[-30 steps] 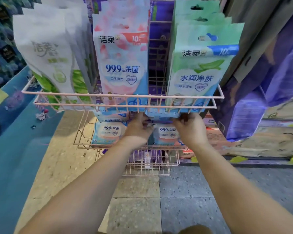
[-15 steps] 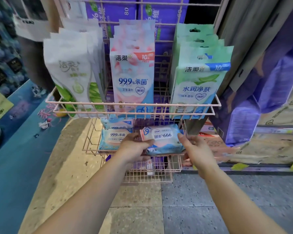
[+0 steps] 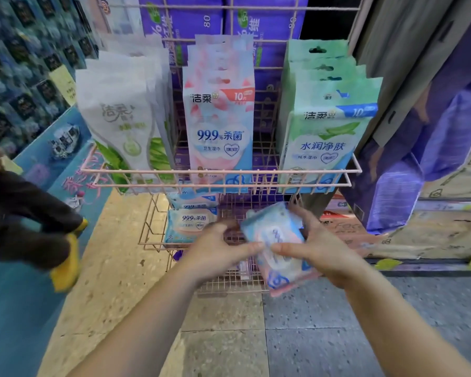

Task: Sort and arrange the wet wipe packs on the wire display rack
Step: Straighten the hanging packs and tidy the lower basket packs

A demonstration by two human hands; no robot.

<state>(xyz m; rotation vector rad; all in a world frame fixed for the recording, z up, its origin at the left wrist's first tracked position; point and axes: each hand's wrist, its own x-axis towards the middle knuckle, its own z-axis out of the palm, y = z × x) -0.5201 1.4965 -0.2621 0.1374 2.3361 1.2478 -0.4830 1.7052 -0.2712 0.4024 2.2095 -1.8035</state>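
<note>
- Pale blue and pink, the wet wipe pack [image 3: 276, 240] is held tilted on end in front of the rack's lower basket [image 3: 158, 242], blurred by motion so its print cannot be read.
- The right hand [image 3: 321, 247] has its grip closed around the pack's right side, thumb across the front and fingers behind the far edge.
- The left hand [image 3: 215, 251] touches the pack's left edge with its thumb tip; its grip is loose and part open, and whether it bears any of the pack cannot be told.
- In the lower basket, left of the hands, lie two flat packs marked 99.9% [image 3: 192, 223], one behind the other.
- Above, the pink wire upper shelf [image 3: 220, 171] carries three upright rows: white and green aloe packs [image 3: 123, 123] on the left, pink and blue 99.9% packs [image 3: 219, 118] in the middle, mint green packs [image 3: 326, 126] on the right.
- Behind the rows, purple tissue bundles [image 3: 180, 20] fill the far side of the rack.
- A large purple bag [image 3: 392, 191] hangs just right of the rack.
- At the left edge, a dark blurred shape with yellow tips [image 3: 33, 227] stands over the blue floor [image 3: 8, 322].
</note>
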